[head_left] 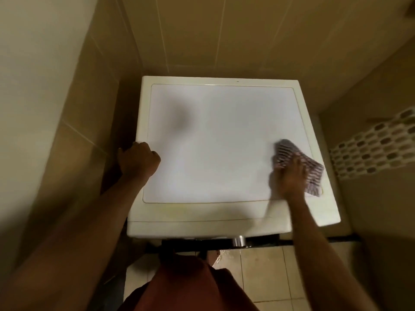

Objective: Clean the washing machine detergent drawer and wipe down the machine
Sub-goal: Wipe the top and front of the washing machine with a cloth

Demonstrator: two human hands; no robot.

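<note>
Nearest the camera is the person's dark red shirt (186, 286), and past it the pale square floor tiles (265, 277), with a wet patch close to the machine's foot. Just above them a round silver knob (239, 240) pokes out under the front lip of the cream-white washing machine (202, 223). The detergent drawer is hidden from this overhead angle.

The left hand (138, 159) sits at the machine's left rim with its fingers curled, thumb down the side, gripping the edge as a brace. The right hand (289, 176) lies on a purple-and-white striped cloth (314, 173) near the front right corner of the flat white top panel (213, 142). It is motion-blurred, but the fingers look laid fairly flat, pressing the cloth down, not pinching it.

The step in hand appears to be wiping the top. To do it well, keep the palm flat so that the whole cloth bears on the panel. Work in overlapping passes from the right side across to the left, then run a fold along the recessed seam round the panel, where grime tends to gather. The braced hand will have to lift for its own corner to be wiped.

Behind the machine rises a beige tiled wall (224, 41), and a mosaic tile strip (377, 144) runs along the right.
</note>
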